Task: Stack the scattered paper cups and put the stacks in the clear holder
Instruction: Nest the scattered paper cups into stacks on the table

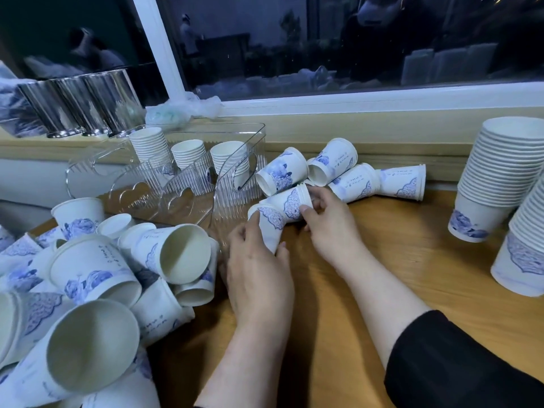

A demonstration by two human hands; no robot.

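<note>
**Meanwhile, at the window counter: 2 hands, 2 cups and a heap to sort**

Both bare hands work at the middle of a wooden counter point(397, 237) beneath a dark window point(323, 39). The left hand point(259, 272) has its fingers curled round a paper cup point(269, 223) lying on its side, thumb on the near side and fingertips over the far side. The right hand point(326, 219) pinches a second cup point(290, 203) near its narrow base, thumb and forefinger closed on it while the other fingers curl just behind. The 2 cups touch, the right-hand one tilted up and away from the other.

Just beyond the hands, a loose cluster of cups point(338, 169) lies tipped over against the wall ledge. A larger heap of scattered cups point(97, 275), white with blue floral print, fills the counter's left end, many with their mouths facing the camera.

The clear holder point(188, 195) stands to the left of the hands, close to the wall, its ribbed dividers forming angled slots. 3 short stacks point(184, 151) already sit in its rear slots; the front slots show only clear plastic.

On the right, 2 tall stacks point(497, 172) lean at the counter's edge. Shiny metal canisters point(79, 104) and a crumpled plastic bag point(182, 108) rest on the sill at left. A black sleeve point(459, 366) covers the right forearm.
</note>
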